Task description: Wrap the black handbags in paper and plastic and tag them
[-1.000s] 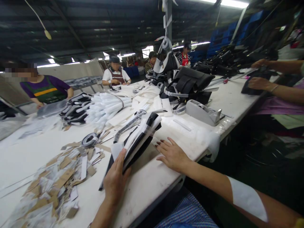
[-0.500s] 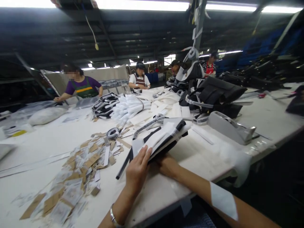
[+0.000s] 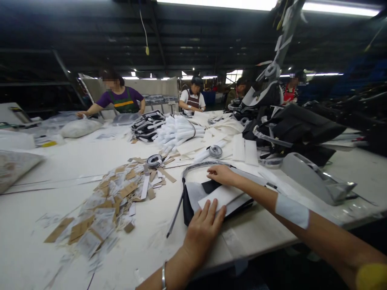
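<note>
1. White table (image 3: pixel 151 249), ours.
2. Black bag (image 3: pixel 189 210), on it near the front edge; our tugging could drop it.
3. White sheet (image 3: pixel 225 196), atop the bag; could slip if unpinned.
4. Left hand (image 3: pixel 203 229), spread flat on the sheet.
5. Right hand (image 3: pixel 223 175), fingers bent; its hold we cannot tell.

bright tube light (image 3: pixel 220 3) below dark roof (image 3: pixel 190 40)

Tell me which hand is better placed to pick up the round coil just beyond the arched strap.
Right hand, I'd judge: it is nearer the coil. The left hand is farther back, its fingers resting on the white strip over the black piece.
</note>
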Demonstrator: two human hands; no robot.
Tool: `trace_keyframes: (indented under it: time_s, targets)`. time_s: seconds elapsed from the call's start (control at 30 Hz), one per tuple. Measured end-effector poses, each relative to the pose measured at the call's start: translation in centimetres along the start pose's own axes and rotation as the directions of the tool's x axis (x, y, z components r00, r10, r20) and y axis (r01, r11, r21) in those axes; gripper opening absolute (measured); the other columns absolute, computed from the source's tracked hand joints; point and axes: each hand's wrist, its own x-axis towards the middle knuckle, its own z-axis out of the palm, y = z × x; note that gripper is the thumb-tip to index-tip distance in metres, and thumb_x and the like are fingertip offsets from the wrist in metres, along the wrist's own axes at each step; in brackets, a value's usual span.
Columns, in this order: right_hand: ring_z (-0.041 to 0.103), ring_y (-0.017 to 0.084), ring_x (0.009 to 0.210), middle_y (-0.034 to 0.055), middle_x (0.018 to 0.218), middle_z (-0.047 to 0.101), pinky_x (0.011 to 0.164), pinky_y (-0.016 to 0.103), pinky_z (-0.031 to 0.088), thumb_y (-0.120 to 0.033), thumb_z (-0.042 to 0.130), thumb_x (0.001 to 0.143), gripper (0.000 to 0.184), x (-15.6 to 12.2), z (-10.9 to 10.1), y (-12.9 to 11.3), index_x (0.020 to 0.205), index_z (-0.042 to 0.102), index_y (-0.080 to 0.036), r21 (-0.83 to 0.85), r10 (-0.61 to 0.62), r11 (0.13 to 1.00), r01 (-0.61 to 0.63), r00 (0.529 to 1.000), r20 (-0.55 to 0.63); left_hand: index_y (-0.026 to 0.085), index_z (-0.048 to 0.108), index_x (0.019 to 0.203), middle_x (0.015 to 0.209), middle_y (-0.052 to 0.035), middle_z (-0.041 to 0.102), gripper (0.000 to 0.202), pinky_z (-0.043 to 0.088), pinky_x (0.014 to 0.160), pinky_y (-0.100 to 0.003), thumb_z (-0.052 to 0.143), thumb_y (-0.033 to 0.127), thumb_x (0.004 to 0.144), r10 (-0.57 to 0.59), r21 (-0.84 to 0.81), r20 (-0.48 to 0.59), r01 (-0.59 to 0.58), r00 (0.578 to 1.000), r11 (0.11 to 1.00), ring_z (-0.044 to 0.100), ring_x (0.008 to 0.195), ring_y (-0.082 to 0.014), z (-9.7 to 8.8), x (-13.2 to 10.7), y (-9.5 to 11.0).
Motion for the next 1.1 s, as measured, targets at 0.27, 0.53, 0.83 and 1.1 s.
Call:
trace_keyframes:
  time_s: [0.27,0.53,0.83,1.1]
  targets:
    - [0.064,0.019,0.096,0.0062,0.114,0.064,0.083,0.038,0.056,-0.037,0.059,0.096,0.027,5.8,5.1,-0.2,0.113,0.063,-0.017,-0.03,0.203,0.979,-0.201,0.959,0.195,0.028,0.06,0.133,0.135,-0.0047,0.062,0.037,0.058,0.085,-0.034,0.046,0.019,0.1,-0.113,-0.039,-0.115,0.109,0.987,0.993,0.064,0.118,-0.0244,-0.5,-0.8,2.3]
    - [0.054,0.011,0.057,-0.0026,0.065,0.061,0.055,0.023,0.042,-0.035,0.068,0.083,0.023,6.0,3.9,1.6,0.091,0.067,-0.014,0.19,-0.039,0.982,0.021,0.995,0.089,0.031,0.064,0.128,0.131,-0.003,0.065,0.032,0.056,0.087,-0.031,0.05,0.023,0.1,-0.163,-0.083,-0.166,0.151,0.973,0.985,0.066,0.115,-0.023,-0.4,-0.7,2.2]
    - [0.065,0.017,0.089,0.0044,0.099,0.073,0.082,0.026,0.048,-0.007,0.058,0.074,0.02,4.1,2.3,2.8,0.084,0.071,-0.019,0.182,-0.455,0.886,0.426,0.874,0.17,0.03,0.065,0.126,0.125,-0.0022,0.069,0.031,0.058,0.085,-0.03,0.046,0.025,0.101,-0.176,-0.094,-0.144,0.164,0.974,0.982,0.068,0.111,-0.0217,-1.0,-0.2,1.8]
    - [0.068,0.021,0.102,0.0041,0.102,0.077,0.095,0.03,0.046,0.007,0.044,0.058,0.052,5.2,2.8,3.5,0.086,0.079,-0.02,0.121,-0.413,0.909,0.4,0.815,0.407,0.031,0.068,0.122,0.123,-0.0015,0.07,0.031,0.058,0.082,-0.029,0.045,0.023,0.102,-0.194,-0.103,-0.161,0.179,0.968,0.978,0.069,0.109,-0.0211,-1.1,0.0,1.7]
